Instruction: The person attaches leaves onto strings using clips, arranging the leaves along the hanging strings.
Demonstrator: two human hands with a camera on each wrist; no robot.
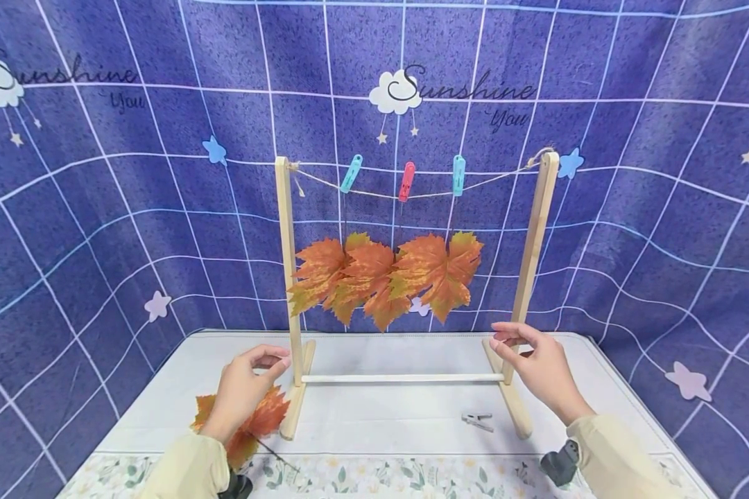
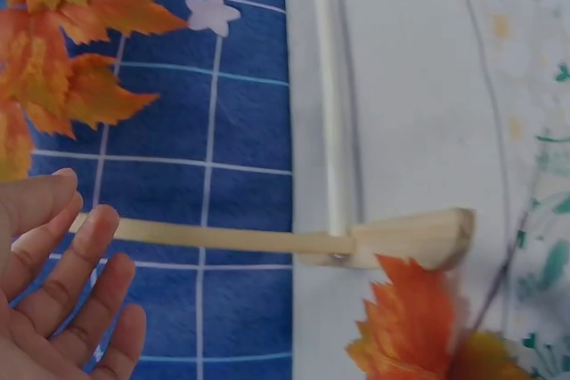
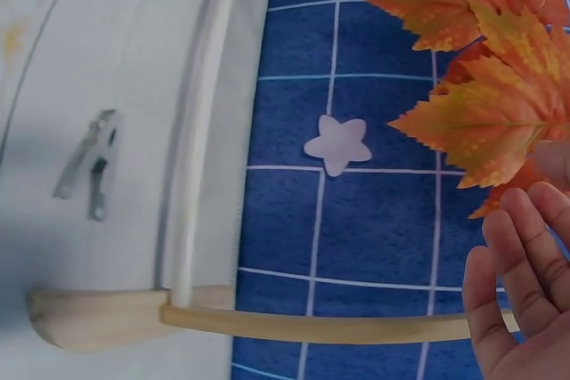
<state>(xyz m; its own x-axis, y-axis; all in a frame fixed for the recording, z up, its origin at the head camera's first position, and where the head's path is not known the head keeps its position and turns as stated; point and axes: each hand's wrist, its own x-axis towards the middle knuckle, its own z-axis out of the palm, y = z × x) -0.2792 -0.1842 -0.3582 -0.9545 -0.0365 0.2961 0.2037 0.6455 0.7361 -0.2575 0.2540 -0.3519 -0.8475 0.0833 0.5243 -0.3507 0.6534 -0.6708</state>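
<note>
My left hand (image 1: 247,381) hovers near the left post of a wooden rack (image 1: 289,263), fingers loosely bent and holding nothing. Below it, a loose orange maple leaf (image 1: 268,416) lies on the table, partly hidden by that arm. By the right post, my right hand (image 1: 539,364) is raised with relaxed fingers and nothing in them. Three orange leaves (image 1: 440,270) hang overlapping from a string (image 1: 318,179) across the rack. Two teal clothespins (image 1: 351,173) and one red clothespin (image 1: 406,181) clip them there. A grey clothespin (image 1: 478,421) lies on the table, also visible in the right wrist view.
A white crossbar (image 1: 399,378) joins the rack's two wooden feet (image 1: 515,409) above the white table (image 1: 387,423). Floral cloth (image 1: 343,475) covers the near edge. Behind stands a blue gridded curtain (image 1: 225,208) with stars and clouds.
</note>
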